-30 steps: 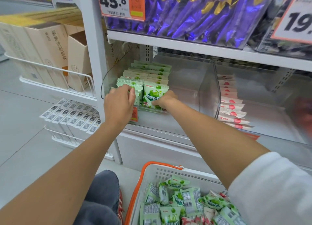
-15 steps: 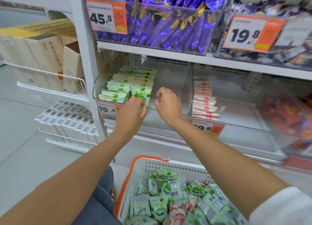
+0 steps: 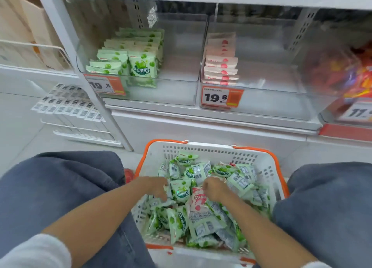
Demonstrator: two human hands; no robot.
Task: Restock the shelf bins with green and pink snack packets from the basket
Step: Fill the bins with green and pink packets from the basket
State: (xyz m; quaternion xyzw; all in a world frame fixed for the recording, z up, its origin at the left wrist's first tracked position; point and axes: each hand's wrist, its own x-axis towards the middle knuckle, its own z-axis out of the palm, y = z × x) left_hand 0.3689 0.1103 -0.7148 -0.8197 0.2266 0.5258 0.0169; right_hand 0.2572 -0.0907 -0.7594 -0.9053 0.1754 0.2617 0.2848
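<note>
A white basket with an orange rim (image 3: 259, 163) stands on the floor between my knees, heaped with green snack packets (image 3: 181, 223) and a few pink ones (image 3: 198, 200). Both hands are down in the heap. My left hand (image 3: 156, 187) curls its fingers on the edge of a green packet (image 3: 182, 191). My right hand (image 3: 214, 189) curls over the top of the pink packet. On the shelf above, the left clear bin (image 3: 171, 86) holds rows of green packets (image 3: 130, 60) on its left side. The neighbouring clear bin (image 3: 271, 90) holds a row of pink packets (image 3: 221, 66).
Orange price tags (image 3: 221, 96) hang on the bin fronts. A third bin of red and orange sweets (image 3: 346, 74) sits far right. A wire rack of barcoded boxes (image 3: 68, 107) and cardboard cartons (image 3: 24, 26) stand left of the white shelf post (image 3: 84, 66).
Both hands have left the green bin and come down into the basket. My view has tilted down from the shelf to the basket and my knees.
</note>
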